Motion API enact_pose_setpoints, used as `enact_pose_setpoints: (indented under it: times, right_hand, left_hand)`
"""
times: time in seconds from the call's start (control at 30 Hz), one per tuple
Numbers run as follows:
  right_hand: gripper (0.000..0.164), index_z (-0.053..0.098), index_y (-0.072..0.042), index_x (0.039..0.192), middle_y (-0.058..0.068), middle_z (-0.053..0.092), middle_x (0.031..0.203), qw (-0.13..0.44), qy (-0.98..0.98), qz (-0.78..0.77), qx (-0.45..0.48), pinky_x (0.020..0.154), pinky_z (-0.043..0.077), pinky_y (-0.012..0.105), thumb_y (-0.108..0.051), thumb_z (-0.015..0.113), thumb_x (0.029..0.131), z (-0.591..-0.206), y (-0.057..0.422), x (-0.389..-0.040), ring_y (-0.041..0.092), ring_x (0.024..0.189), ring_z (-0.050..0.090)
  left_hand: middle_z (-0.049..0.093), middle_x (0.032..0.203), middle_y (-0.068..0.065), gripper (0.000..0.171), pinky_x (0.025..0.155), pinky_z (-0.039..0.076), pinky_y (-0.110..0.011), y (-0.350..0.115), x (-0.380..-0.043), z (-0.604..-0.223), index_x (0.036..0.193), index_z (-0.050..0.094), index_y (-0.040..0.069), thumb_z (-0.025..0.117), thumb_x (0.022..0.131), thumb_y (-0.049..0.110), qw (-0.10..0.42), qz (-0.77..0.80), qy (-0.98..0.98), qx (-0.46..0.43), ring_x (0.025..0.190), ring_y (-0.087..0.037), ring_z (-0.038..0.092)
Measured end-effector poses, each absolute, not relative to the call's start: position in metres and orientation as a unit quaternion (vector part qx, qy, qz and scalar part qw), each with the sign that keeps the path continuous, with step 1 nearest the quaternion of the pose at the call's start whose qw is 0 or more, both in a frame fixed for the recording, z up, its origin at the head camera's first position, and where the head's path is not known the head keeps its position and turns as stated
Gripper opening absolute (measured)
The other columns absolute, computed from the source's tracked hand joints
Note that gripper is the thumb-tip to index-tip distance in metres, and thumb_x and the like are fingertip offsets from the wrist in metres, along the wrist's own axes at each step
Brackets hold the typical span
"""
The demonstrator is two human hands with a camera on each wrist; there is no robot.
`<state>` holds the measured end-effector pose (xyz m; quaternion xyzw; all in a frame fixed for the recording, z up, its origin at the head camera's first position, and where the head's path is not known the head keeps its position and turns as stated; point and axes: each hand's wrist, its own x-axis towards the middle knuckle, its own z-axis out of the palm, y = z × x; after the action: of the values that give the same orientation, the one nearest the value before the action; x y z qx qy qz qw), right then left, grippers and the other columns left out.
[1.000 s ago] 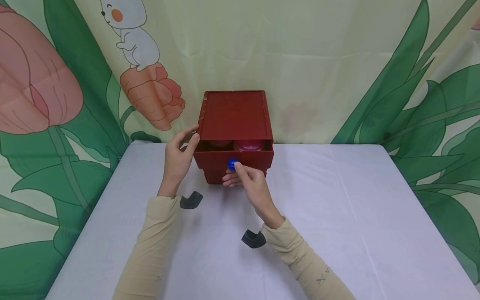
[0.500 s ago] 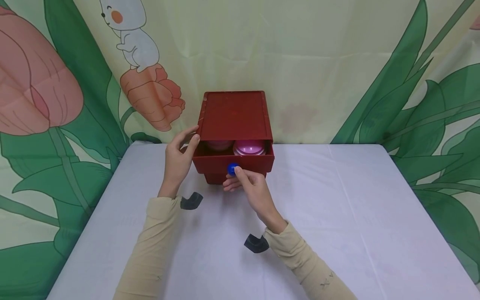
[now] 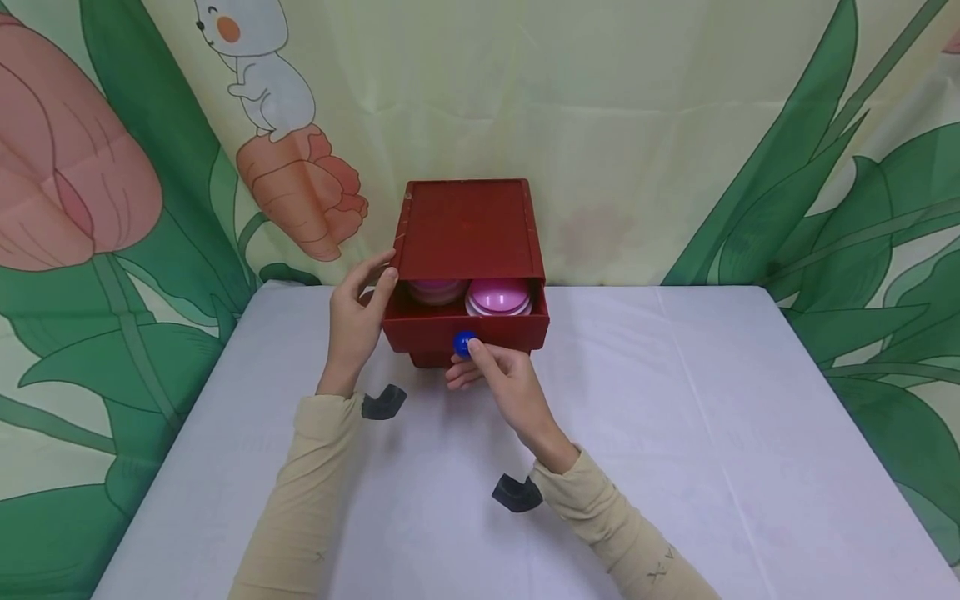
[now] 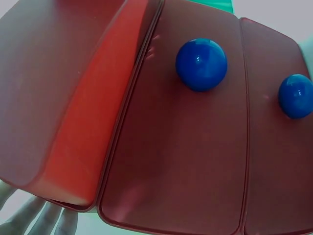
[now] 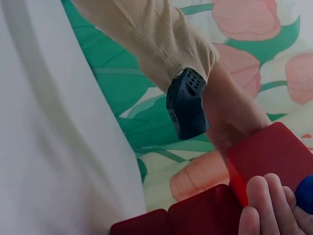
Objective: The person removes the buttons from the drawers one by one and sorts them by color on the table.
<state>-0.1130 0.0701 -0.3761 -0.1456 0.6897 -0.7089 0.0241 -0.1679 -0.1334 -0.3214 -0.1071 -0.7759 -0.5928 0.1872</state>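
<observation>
A dark red drawer cabinet (image 3: 465, 229) stands at the table's back edge, its top drawer (image 3: 420, 335) partly pulled out. Two round pink-topped containers, one at the right (image 3: 498, 295) and one at the left (image 3: 437, 291), show inside, their rear parts under the cabinet top. My right hand (image 3: 513, 387) pinches the drawer's blue knob (image 3: 462, 341) between thumb and fingers. With extended fingers, my left hand (image 3: 355, 325) touches the cabinet's left side near the upper front corner. Two lower drawer fronts with blue knobs (image 4: 201, 64) appear flush in the left wrist view.
A white cloth covers the table (image 3: 637, 450). Right behind the cabinet hangs a printed curtain (image 3: 615, 150) with tulips, leaves and a rabbit on a carrot. A black wrist device shows at the left cuff (image 3: 383, 402) and another at the right cuff (image 3: 517, 493).
My right hand has drawn the top drawer farther out towards me, baring more of both pink-topped containers. My left hand has stayed on the cabinet's side.
</observation>
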Motion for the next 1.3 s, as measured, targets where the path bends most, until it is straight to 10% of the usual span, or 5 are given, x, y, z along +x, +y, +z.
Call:
enact_pose_setpoints:
  times: [1.3]
  right_hand:
    - [0.036,0.069,0.002,0.108,0.019,0.074,0.094,0.06,0.686,-0.707,-0.163,0.087,0.059,0.037,-0.029,0.051,0.104,-0.374,0.077,-0.091,0.028,0.082,0.075]
  left_hand:
    - [0.061,0.135,-0.014,0.04,0.093,0.051,-0.02,-0.133,-0.168,-0.324,0.138,0.057,0.001,0.057,0.101,0.017,0.19,-0.603,-0.768,-0.106,0.117,-0.023,0.059]
